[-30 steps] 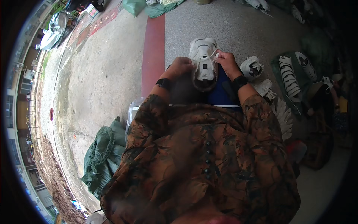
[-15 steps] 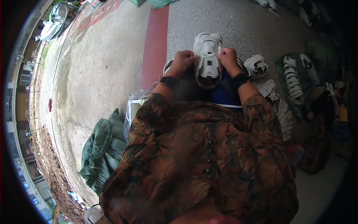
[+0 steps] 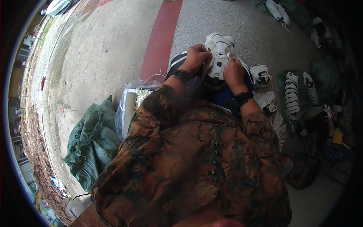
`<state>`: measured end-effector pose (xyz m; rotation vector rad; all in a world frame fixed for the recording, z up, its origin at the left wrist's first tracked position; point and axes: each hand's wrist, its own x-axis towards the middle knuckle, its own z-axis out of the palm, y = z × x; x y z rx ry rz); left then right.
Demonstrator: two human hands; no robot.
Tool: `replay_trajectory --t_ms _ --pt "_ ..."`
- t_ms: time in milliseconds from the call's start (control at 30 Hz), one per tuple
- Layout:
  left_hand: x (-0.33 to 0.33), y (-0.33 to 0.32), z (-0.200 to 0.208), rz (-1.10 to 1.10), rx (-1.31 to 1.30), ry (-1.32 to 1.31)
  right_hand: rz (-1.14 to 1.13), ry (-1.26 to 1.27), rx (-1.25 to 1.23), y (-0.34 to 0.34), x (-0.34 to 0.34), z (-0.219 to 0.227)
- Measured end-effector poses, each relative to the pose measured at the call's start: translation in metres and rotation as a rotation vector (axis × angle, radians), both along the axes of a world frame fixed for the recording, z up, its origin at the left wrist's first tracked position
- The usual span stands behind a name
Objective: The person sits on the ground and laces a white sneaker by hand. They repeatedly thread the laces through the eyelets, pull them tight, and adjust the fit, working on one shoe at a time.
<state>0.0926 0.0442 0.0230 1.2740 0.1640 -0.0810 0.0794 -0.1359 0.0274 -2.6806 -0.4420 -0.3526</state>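
A white sneaker rests over my lap, its toe pointing away from me and its dark-lined opening toward me. At its left edge my left hand is closed in a pinch on a thin white shoelace. My right hand is closed at the right side of the shoe, with a strand of white lace running at its fingers. Both hands are near the upper eyelets. The lace ends inside the fingers are hidden.
Right of my lap lie several white shoes. Farther right, a laced row of white shoes lies on green cloth. To the left stand an open box in clear plastic with white laces and a green sack. A red stripe crosses the floor.
My right hand has turned and dropped a little toward me along the shoe's right side. My left hand stays near the eyelets, more over the shoe's edge. The whole view has shifted.
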Motion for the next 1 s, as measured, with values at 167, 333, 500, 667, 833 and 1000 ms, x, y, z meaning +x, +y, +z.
replay_trajectory --t_ms 167,333,500,667,833,1000 --pt "0.004 -0.006 -0.001 0.027 0.044 -0.005 0.0 -0.044 0.119 -0.006 0.004 -0.007" --pt "0.008 -0.007 -0.009 0.054 0.208 -0.015 -0.001 -0.139 0.134 0.0 -0.004 0.001" --pt "0.019 -0.006 -0.024 0.037 0.559 -0.101 0.265 -0.172 0.199 0.01 0.001 0.007" --pt "0.021 -0.004 -0.013 0.01 0.758 -0.126 0.252 -0.107 0.195 0.013 0.016 0.004" --pt "0.014 -0.016 -0.01 -0.006 1.249 -0.367 0.218 -0.105 0.208 0.016 0.019 -0.001" --pt "-0.006 -0.023 0.001 -0.154 1.387 -0.583 0.183 -0.132 0.127 0.021 0.019 -0.004"
